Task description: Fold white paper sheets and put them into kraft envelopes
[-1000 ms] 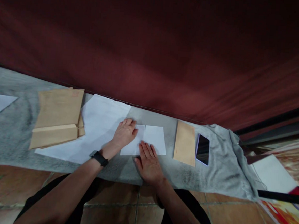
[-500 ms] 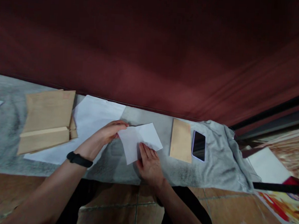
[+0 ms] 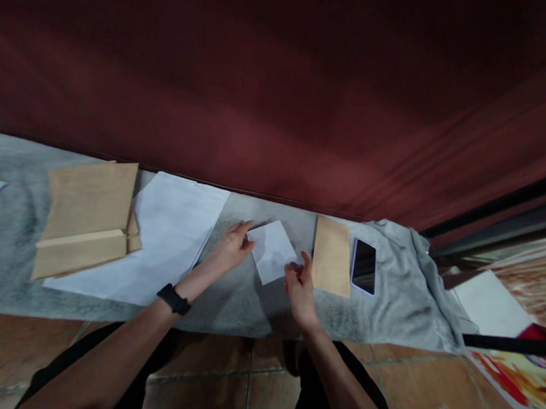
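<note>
between both hands point(image 3: 232, 248) point(image 3: 299, 287): folded paper point(image 3: 272, 251) (fingers pinching).

A stack of brown envelopes point(image 3: 87, 216) is lying on a grey cloth point(image 3: 6, 273), partly overlapping a large white sheet point(image 3: 168, 234). A single brown envelope point(image 3: 331, 256) is resting just beside a phone point(image 3: 364, 266).
</note>
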Demonstrator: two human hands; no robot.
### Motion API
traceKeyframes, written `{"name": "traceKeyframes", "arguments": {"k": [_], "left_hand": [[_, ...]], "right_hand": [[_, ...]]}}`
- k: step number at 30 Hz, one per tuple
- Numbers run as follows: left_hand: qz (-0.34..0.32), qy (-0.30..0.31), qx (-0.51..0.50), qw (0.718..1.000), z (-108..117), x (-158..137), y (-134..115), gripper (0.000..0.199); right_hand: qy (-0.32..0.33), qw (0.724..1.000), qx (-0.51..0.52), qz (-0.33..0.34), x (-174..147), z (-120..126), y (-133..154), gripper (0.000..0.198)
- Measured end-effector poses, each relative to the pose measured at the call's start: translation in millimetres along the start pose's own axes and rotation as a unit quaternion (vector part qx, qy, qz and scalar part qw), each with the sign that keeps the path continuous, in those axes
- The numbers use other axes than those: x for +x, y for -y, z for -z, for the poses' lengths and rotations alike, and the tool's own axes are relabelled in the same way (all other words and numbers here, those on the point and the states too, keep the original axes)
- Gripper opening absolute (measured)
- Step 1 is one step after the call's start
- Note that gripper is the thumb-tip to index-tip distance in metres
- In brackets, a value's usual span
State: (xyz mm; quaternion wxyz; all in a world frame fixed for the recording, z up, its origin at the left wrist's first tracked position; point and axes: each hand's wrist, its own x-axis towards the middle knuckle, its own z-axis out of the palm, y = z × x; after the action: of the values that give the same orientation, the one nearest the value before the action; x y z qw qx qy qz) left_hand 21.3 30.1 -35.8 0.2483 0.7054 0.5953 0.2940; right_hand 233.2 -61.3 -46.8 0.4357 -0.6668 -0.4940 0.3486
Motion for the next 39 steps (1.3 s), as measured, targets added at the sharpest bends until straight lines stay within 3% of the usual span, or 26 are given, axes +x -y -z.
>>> {"name": "traceKeyframes", "arguments": {"k": [5,9,14,21,27,33,36,39], "left_hand": [[-0.018,0.018,0.087,0.996,-3,2,-9,0.045],[0.008,0.050,0.106,0.993,2,2,-18,0.033],[0.073,0.103,0.105,0.986,12,-7,-29,0.019],[0.087,0.103,0.037,0.990,17,-12,-24,0.011],[0.170,0.128,-0.169,0.962,15,-15,-12,0.014],[0.215,0.035,-0.310,0.926,23,-18,-3,0.029],[0.229,0.003,-0.336,0.914,20,-21,2,0.034],[0.235,0.001,-0.354,0.905,13,-26,3,0.032]], "right_hand": [[0.017,0.991,-0.132,0.026,11,12,-1,0.051],[0.016,0.950,-0.305,0.061,13,16,6,0.047],[0.040,0.917,-0.386,0.092,15,16,10,0.043],[0.048,0.917,-0.383,0.100,18,14,14,0.039],[0.025,0.922,-0.373,0.102,23,8,19,0.042],[-0.042,0.933,-0.299,0.195,31,6,22,0.049],[-0.013,0.937,-0.253,0.239,27,-3,21,0.048],[0.062,0.932,-0.239,0.265,13,-17,19,0.050]]}}
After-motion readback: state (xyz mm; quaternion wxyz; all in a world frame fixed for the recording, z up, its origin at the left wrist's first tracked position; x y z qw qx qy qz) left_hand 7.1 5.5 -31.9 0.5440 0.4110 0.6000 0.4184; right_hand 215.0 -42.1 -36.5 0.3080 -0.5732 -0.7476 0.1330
